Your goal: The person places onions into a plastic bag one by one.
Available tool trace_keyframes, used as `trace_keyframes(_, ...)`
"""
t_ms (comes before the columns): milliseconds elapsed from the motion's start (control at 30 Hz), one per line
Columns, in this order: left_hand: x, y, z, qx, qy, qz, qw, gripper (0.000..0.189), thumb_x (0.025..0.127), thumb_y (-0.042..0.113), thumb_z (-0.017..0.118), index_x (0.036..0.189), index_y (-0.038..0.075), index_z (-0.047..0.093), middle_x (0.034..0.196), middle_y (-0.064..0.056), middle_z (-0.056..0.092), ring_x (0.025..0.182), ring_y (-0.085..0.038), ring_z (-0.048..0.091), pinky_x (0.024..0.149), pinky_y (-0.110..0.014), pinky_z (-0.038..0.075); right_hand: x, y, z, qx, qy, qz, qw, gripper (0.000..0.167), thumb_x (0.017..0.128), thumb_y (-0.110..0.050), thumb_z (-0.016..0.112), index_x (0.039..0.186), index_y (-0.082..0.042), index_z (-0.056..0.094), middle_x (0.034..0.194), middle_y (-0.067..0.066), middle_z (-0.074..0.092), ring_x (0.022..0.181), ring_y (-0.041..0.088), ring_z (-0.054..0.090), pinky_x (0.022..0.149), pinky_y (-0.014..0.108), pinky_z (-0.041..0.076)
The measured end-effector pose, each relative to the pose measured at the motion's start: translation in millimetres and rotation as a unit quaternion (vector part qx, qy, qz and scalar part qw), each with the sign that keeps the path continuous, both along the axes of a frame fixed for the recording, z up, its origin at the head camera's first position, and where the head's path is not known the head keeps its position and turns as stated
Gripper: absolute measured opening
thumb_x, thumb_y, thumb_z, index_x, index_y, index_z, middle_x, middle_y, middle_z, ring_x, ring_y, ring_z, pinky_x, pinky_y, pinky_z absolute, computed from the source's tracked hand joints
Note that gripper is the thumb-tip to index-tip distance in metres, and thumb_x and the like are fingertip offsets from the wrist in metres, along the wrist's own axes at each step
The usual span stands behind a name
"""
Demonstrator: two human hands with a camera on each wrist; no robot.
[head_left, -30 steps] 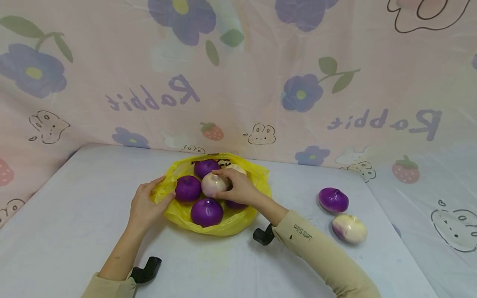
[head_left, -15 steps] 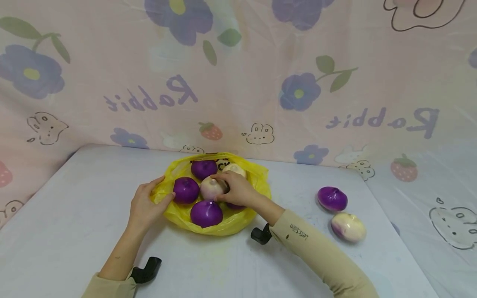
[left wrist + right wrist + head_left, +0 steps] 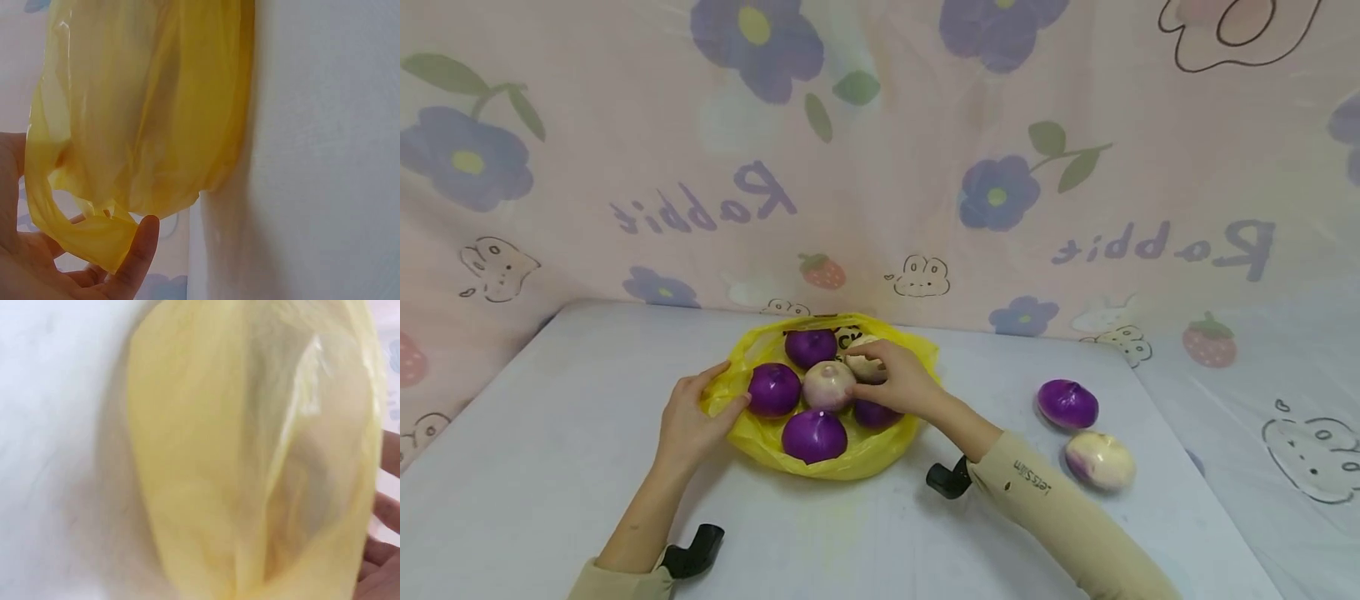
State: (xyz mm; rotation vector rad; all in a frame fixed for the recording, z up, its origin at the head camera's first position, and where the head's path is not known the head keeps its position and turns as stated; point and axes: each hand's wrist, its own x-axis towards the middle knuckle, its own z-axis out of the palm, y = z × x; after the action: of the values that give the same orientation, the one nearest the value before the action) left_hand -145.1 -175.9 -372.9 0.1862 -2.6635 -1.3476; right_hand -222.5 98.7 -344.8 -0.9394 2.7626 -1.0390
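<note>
From my head view, the yellow bag [image 3: 842, 467] sits at the centre of the frame on the white counter [image 3: 820, 542], its mouth facing up and its longer axis running across the picture. My left hand [image 3: 691, 421] holds the rim on the left between thumb and fingers, only a little apart. My right hand [image 3: 901, 379] reaches in from the right, thumb and forefinger spread in a wide arch. The thumb tip is right beside the central pale bulb [image 3: 827, 387], whose pointed tip faces upward. The rear pale bulb [image 3: 867, 371] lies partly behind my forefinger; whether I touch it I cannot tell. The front purple bulb [image 3: 814, 437] and left purple bulb [image 3: 773, 392] also point tip-up. At frame right, the loose purple bulb [image 3: 1067, 404] lies above the loose pale bulb [image 3: 1101, 461], whose long axis slopes down to the right.

From my left wrist, the bag fills the upper middle, its long axis running top to bottom, with a loop of film across my fingers at lower left.

From my right wrist, the blurred bag runs top to bottom too; fingers show at the right edge, their hold hidden.
</note>
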Motion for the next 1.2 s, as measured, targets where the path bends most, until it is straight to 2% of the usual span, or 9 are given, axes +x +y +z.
trace_keyframes(167, -0.2, -0.3, -0.9, 0.001, 0.004, 0.0, 1.0, 0.062, 0.087, 0.027, 0.064, 0.141, 0.002, 0.045, 0.131, -0.027, 0.041, 0.12, -0.042, 0.041, 0.1, -0.052, 0.031, 1.6, 18, 1.7, -0.049, -0.004, -0.034, 0.9982, 0.05, 0.081, -0.023, 0.076, 0.125, -0.004, 0.061, 0.126, 0.013, 0.061, 0.111, 0.032, 0.058, 0.093, 0.046, 0.049)
trace_keyframes(300, -0.3, -1.1, -0.7, 0.001, 0.005, 0.002, 1.0, 0.062, 0.087, 0.027, 0.064, 0.141, 0.002, 0.044, 0.131, -0.027, 0.041, 0.119, -0.042, 0.041, 0.1, -0.052, 0.031, 0.2, 30, 2.1, -0.068, -0.001, -0.05, 0.9965, 0.051, 0.081, -0.028, 0.076, 0.125, -0.005, 0.062, 0.126, 0.009, 0.062, 0.113, 0.029, 0.057, 0.093, 0.047, 0.048)
trace_keyframes(633, 1.0, -2.2, -0.5, -0.008, 0.002, 0.0, 1.0, 0.063, 0.087, 0.028, 0.063, 0.141, 0.002, 0.044, 0.133, -0.028, 0.04, 0.122, -0.044, 0.039, 0.103, -0.056, 0.029, 4.5, 69, 6.0, -0.083, 0.023, -0.089, 0.9923, 0.048, 0.081, -0.027, 0.076, 0.124, -0.009, 0.062, 0.122, 0.008, 0.063, 0.112, 0.025, 0.056, 0.095, 0.045, 0.047)
trace_keyframes(933, 1.6, -1.0, 0.4, -0.003, -0.008, 0.0, 1.0, 0.064, 0.087, 0.028, 0.063, 0.142, 0.002, 0.042, 0.134, -0.028, 0.039, 0.123, -0.044, 0.038, 0.104, -0.056, 0.029, 7.6, 92, 7.2, -0.077, 0.019, -0.109, 0.9909, 0.05, 0.083, -0.029, 0.075, 0.126, -0.011, 0.06, 0.126, 0.007, 0.061, 0.115, 0.026, 0.055, 0.097, 0.046, 0.045)
trace_keyframes(1067, 2.0, -0.2, 0.2, -0.002, -0.009, -0.002, 1.0, 0.064, 0.088, 0.028, 0.063, 0.142, 0.002, 0.042, 0.134, -0.028, 0.039, 0.122, -0.043, 0.039, 0.104, -0.056, 0.03, 9.7, 111, 3.9, -0.07, 0.015, -0.148, 0.9863, 0.05, 0.083, -0.033, 0.074, 0.127, -0.013, 0.06, 0.128, 0.006, 0.06, 0.115, 0.026, 0.055, 0.097, 0.046, 0.044)
trace_keyframes(1200, 2.5, 1.6, 0.6, 0.001, -0.012, -0.004, 0.9999, 0.064, 0.088, 0.028, 0.063, 0.142, 0.002, 0.042, 0.134, -0.028, 0.038, 0.122, -0.043, 0.039, 0.104, -0.056, 0.029, 11.5, 131, 0.0, -0.064, -0.002, -0.204, 0.9768, 0.054, 0.083, -0.038, 0.073, 0.128, -0.012, 0.059, 0.131, 0.009, 0.057, 0.119, 0.03, 0.052, 0.099, 0.049, 0.042)
